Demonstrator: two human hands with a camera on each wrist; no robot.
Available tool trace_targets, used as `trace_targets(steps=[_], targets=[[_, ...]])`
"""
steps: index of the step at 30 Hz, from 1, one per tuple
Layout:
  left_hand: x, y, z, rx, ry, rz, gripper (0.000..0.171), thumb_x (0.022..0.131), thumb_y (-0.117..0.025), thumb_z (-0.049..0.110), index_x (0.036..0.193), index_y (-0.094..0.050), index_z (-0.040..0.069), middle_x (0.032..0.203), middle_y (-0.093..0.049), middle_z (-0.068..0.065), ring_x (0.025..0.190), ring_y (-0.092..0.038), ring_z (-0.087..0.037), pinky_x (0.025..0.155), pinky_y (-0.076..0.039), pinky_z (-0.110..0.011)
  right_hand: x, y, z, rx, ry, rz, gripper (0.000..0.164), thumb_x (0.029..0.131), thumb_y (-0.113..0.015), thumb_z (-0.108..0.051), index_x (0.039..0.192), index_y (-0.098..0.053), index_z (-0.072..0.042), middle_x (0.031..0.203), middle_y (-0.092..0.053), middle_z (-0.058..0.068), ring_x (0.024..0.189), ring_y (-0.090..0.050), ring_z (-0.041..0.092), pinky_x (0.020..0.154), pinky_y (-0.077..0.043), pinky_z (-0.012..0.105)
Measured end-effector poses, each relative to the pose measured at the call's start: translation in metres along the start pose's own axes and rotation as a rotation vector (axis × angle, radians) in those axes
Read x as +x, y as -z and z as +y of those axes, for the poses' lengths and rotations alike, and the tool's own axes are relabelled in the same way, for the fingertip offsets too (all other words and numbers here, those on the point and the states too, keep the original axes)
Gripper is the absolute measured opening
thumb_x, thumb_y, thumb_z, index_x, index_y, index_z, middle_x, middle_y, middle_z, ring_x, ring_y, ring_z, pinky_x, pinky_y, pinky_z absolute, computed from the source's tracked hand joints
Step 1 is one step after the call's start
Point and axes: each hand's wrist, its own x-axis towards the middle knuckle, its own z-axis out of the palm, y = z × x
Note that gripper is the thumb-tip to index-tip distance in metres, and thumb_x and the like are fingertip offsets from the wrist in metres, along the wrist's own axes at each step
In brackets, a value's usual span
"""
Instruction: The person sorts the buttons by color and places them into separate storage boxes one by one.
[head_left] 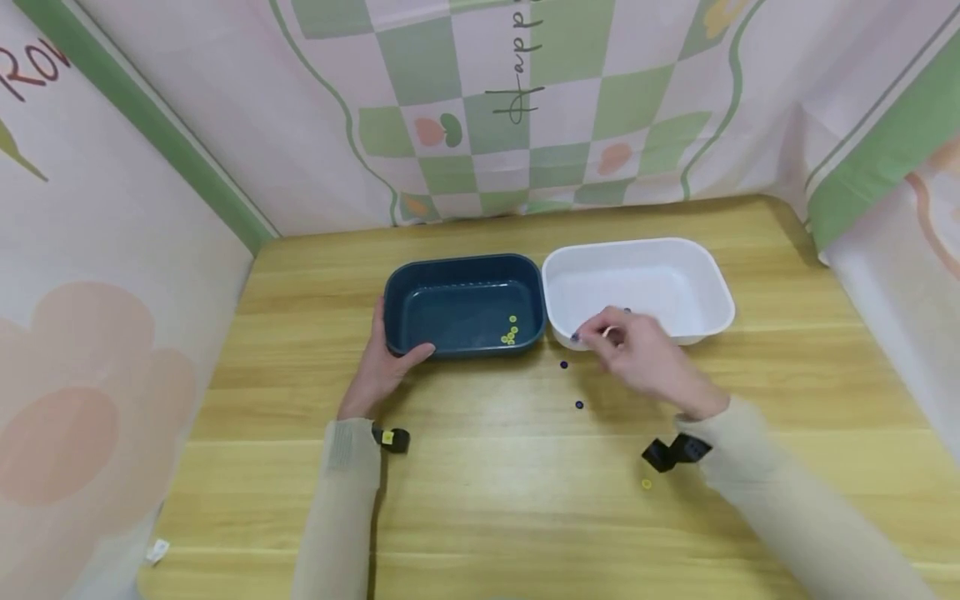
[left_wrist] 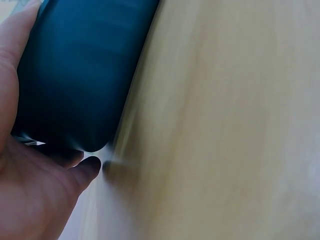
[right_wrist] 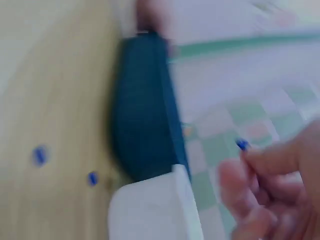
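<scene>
A small blue button (right_wrist: 242, 144) is pinched between thumb and fingertip of my right hand (head_left: 637, 354), over the near left rim of the white bin (head_left: 708, 279). My left hand (head_left: 382, 367) holds the left end of the dark teal bin (head_left: 465, 265), thumb along its near rim. In the left wrist view, the palm of this hand lies at the bin's end wall. Several yellow buttons (head_left: 513, 319) lie inside the teal bin at its right. On the table just in front of the bins are two dark blue buttons, one nearer (head_left: 579, 405) and one farther (head_left: 564, 365).
The two bins stand side by side on the wooden table (head_left: 480, 500). A lone yellow button (head_left: 647, 484) lies below the right wrist camera (head_left: 677, 452). Behind the table hangs a patterned cloth (head_left: 495, 150), with more cloth at both sides.
</scene>
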Motion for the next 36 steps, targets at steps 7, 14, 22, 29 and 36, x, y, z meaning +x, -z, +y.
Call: trace_targets(steps=[7,14,22,29,36], targets=[[-0.002,-0.001,0.004,0.016,0.013,-0.008,0.113,0.082,-0.076,0.045,0.153,0.012,0.039,0.162,0.002,0.006,0.147,-0.006,-0.022,0.117,-0.012,-0.051,0.019,0.044,0.022,0.628,-0.362,0.292,0.053,0.096,-0.060,-0.035,0.129,-0.054,0.005,0.093,-0.059,-0.003,0.058,-0.054,0.005,0.045,-0.040,0.017],[-0.002,-0.001,0.002,0.016,0.025,-0.013,0.114,0.081,-0.076,0.047,0.153,0.012,0.039,0.162,0.001,0.004,0.147,-0.007,-0.023,0.117,-0.012,-0.051,0.023,0.051,0.036,0.911,-0.446,0.340,0.040,0.095,-0.064,-0.026,0.121,-0.051,0.001,0.094,-0.056,-0.002,0.060,-0.054,0.007,0.046,-0.039,0.016],[-0.002,-0.001,0.002,-0.011,0.022,-0.002,0.114,0.081,-0.077,0.046,0.153,0.011,0.041,0.162,0.000,0.004,0.147,-0.007,-0.024,0.116,-0.012,-0.052,0.023,0.052,0.040,0.954,-0.449,0.347,0.037,0.093,-0.067,-0.028,0.116,-0.055,-0.002,0.093,-0.056,-0.002,0.061,-0.054,0.008,0.046,-0.038,0.017],[-0.001,-0.002,0.001,-0.024,0.022,0.001,0.114,0.080,-0.077,0.047,0.154,0.009,0.038,0.162,-0.002,0.005,0.147,-0.008,-0.022,0.116,-0.013,-0.052,0.023,0.053,0.041,0.984,-0.466,0.368,0.036,0.092,-0.067,-0.029,0.117,-0.056,-0.005,0.098,-0.055,-0.001,0.064,-0.053,0.008,0.048,-0.038,0.018],[0.000,-0.001,0.000,-0.021,0.018,0.001,0.116,0.080,-0.077,0.047,0.156,0.009,0.032,0.162,-0.002,0.005,0.147,-0.008,-0.023,0.116,-0.013,-0.052,0.022,0.055,0.040,1.010,-0.456,0.428,0.026,0.089,-0.071,-0.029,0.109,-0.066,-0.012,0.099,-0.057,0.000,0.064,-0.053,0.009,0.047,-0.039,0.019]])
